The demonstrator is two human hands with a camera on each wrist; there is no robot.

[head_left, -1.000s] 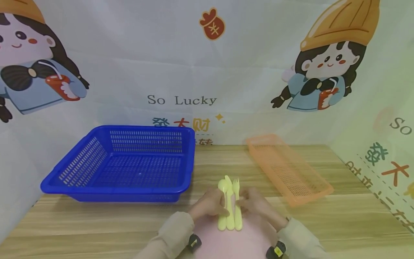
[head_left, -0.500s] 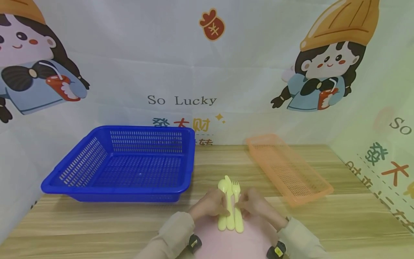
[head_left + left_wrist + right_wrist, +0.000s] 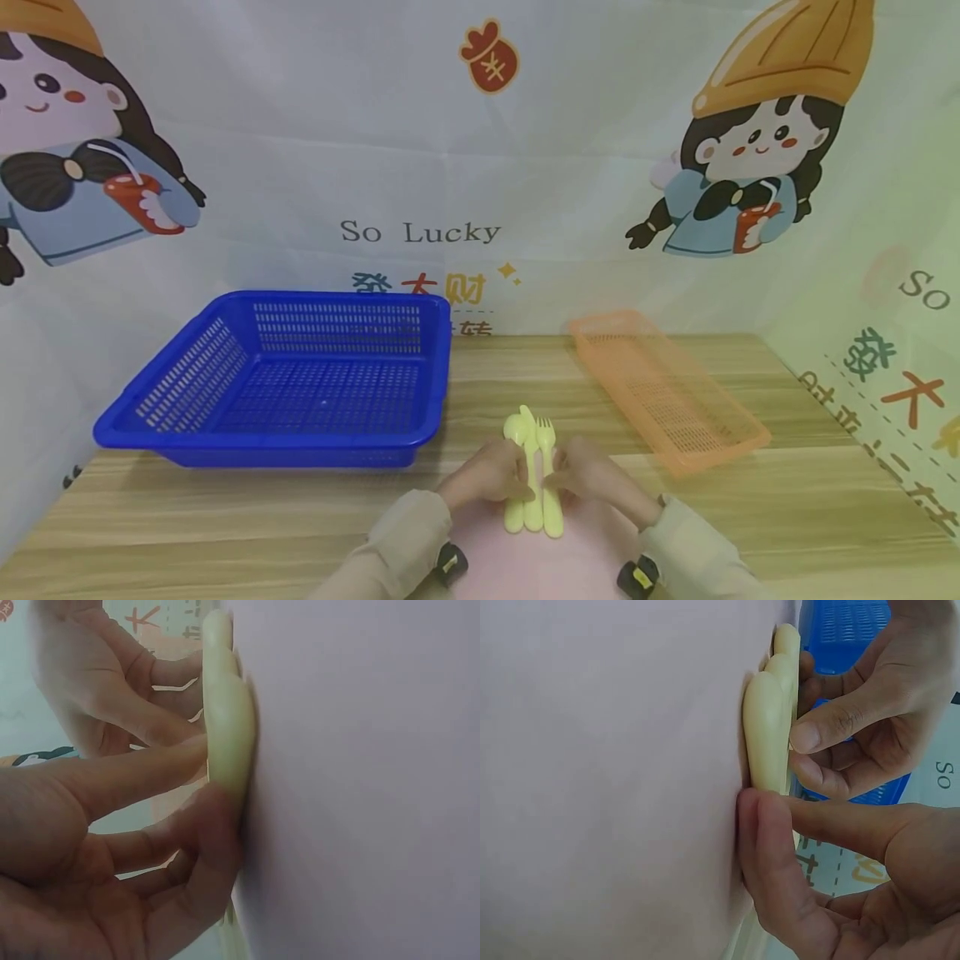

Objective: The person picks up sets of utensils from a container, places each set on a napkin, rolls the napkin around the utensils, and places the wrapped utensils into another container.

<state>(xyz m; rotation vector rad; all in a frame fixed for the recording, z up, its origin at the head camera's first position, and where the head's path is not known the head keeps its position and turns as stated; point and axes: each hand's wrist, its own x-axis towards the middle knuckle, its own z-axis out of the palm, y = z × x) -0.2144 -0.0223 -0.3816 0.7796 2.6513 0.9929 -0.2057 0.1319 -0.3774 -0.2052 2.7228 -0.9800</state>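
A pale yellow spoon (image 3: 515,428), knife (image 3: 533,515) and fork (image 3: 546,433) lie side by side, handles toward me, on a pale pink surface (image 3: 540,571). My left hand (image 3: 491,473) pinches the spoon's handle, its thumb reaching over to the knife. In the left wrist view the left fingers (image 3: 214,825) curl against the spoon's outer edge. From the other side, my right hand (image 3: 592,473) pinches the fork (image 3: 763,727) between thumb and fingers. The middle of the spoon is hidden behind the left thumb.
A blue plastic basket (image 3: 285,440) with slotted walls stands at the left. Toward the back right lies a shallow orange basket (image 3: 678,400), set at an angle. Both are on a wood-grain table (image 3: 247,525), with a printed cloth (image 3: 600,167) hanging behind.
The fork has slid slightly toward me under my right hand, and its tines have swung a little toward the knife. The spoon, knife and left hand have hardly moved.
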